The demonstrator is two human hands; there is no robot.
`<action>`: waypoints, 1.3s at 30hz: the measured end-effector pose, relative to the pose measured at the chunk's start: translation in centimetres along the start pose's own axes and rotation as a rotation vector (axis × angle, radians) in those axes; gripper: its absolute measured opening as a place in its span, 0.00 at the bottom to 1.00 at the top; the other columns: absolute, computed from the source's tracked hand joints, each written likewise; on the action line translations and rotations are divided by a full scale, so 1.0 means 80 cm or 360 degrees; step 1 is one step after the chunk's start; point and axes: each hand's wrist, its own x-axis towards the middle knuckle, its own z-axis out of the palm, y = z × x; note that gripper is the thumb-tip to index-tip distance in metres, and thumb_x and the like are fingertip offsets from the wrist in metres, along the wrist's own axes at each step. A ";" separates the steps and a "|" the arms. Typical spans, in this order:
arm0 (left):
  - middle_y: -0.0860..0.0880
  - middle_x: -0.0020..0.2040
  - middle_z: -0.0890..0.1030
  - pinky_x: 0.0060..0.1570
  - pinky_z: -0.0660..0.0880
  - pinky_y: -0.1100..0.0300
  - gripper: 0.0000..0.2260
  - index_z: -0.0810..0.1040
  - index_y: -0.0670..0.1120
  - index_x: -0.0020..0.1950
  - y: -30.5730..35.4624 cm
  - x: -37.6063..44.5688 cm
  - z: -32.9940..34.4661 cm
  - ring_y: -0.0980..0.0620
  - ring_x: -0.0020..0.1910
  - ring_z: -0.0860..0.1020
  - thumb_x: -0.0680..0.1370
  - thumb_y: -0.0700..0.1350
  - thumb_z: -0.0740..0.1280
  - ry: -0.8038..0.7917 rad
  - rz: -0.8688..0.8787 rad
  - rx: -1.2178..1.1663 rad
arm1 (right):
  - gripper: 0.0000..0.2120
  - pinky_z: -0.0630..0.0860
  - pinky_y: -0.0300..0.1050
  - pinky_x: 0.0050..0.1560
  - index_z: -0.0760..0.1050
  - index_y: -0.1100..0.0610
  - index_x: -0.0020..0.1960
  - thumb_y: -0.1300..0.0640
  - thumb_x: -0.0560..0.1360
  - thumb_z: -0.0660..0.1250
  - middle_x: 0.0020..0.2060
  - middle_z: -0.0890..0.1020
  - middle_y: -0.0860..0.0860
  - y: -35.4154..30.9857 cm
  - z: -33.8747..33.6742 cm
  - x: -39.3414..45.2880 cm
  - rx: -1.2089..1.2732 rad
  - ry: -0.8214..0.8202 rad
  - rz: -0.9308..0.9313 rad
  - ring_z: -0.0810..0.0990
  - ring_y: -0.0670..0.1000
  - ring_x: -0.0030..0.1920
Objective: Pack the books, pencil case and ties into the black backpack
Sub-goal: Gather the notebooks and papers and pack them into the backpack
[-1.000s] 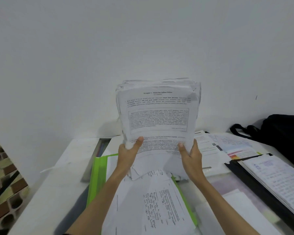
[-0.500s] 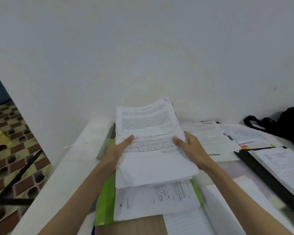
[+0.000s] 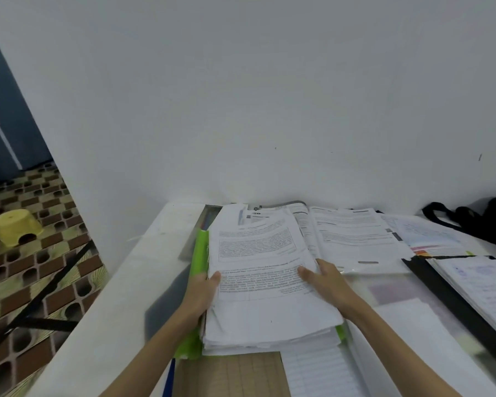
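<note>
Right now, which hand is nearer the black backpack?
The right hand. It holds the paper stack's right edge, on the side toward the black backpack at far right; the left hand holds the opposite edge.

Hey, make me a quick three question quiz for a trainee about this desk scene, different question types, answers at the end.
1. True or false: the stack of papers lies flat on the green folder.
2. Multiple choice: where is the black backpack? A) on the floor at left B) at the desk's far right, against the wall C) under the papers
3. Short answer: which hands touch the stack?

Key: 1 true. 2 B. 3 Both, left hand on the left edge, right hand on the right edge, thumbs on top.
</note>
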 end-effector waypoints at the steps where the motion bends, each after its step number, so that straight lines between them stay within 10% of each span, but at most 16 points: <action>1: 0.47 0.53 0.81 0.53 0.76 0.57 0.11 0.78 0.42 0.58 0.000 0.001 -0.001 0.48 0.52 0.79 0.82 0.43 0.58 -0.0003 0.0055 0.0117 | 0.14 0.78 0.49 0.53 0.76 0.61 0.58 0.53 0.77 0.65 0.53 0.82 0.54 -0.001 -0.001 0.000 -0.0056 -0.0008 0.0018 0.81 0.53 0.51; 4: 0.52 0.41 0.80 0.36 0.72 0.66 0.11 0.78 0.44 0.46 0.004 0.006 -0.016 0.52 0.41 0.78 0.80 0.49 0.61 0.0039 0.0178 0.0752 | 0.21 0.73 0.45 0.48 0.72 0.60 0.55 0.42 0.76 0.62 0.51 0.79 0.54 -0.011 -0.007 -0.004 -0.0736 -0.0062 0.0057 0.78 0.54 0.53; 9: 0.52 0.45 0.78 0.44 0.71 0.61 0.14 0.76 0.48 0.59 0.007 0.000 -0.047 0.53 0.44 0.76 0.77 0.54 0.65 0.0216 0.0343 0.1211 | 0.25 0.67 0.51 0.58 0.62 0.56 0.67 0.39 0.79 0.53 0.59 0.77 0.54 -0.051 0.003 -0.023 -0.1893 0.0423 -0.0235 0.71 0.57 0.62; 19: 0.39 0.70 0.66 0.66 0.65 0.42 0.29 0.63 0.50 0.72 -0.076 -0.009 -0.180 0.36 0.68 0.65 0.76 0.62 0.62 0.0740 -0.0205 0.1352 | 0.17 0.62 0.52 0.61 0.70 0.55 0.63 0.48 0.79 0.58 0.63 0.73 0.54 -0.085 0.176 -0.032 -0.1555 -0.0525 -0.0847 0.67 0.56 0.63; 30: 0.43 0.67 0.72 0.63 0.69 0.49 0.27 0.64 0.43 0.72 -0.086 -0.042 -0.198 0.43 0.65 0.71 0.76 0.47 0.69 0.0875 0.0074 0.0956 | 0.15 0.63 0.51 0.61 0.70 0.54 0.59 0.47 0.78 0.59 0.60 0.74 0.52 -0.078 0.227 -0.028 -0.1502 -0.0537 -0.0929 0.68 0.54 0.63; 33: 0.47 0.54 0.77 0.50 0.76 0.56 0.20 0.70 0.45 0.68 -0.066 -0.046 -0.193 0.48 0.50 0.79 0.76 0.37 0.66 0.0971 0.0179 0.0854 | 0.14 0.67 0.50 0.60 0.71 0.55 0.58 0.48 0.78 0.60 0.58 0.75 0.52 -0.081 0.219 -0.025 -0.1260 -0.0486 -0.0952 0.70 0.54 0.60; 39: 0.44 0.51 0.79 0.35 0.79 0.61 0.20 0.67 0.48 0.65 0.045 -0.049 -0.115 0.48 0.40 0.81 0.76 0.38 0.69 0.0329 0.0157 -0.0209 | 0.20 0.69 0.39 0.44 0.74 0.55 0.43 0.41 0.79 0.55 0.41 0.79 0.49 -0.120 0.168 -0.020 -0.0346 -0.0380 -0.0573 0.76 0.49 0.44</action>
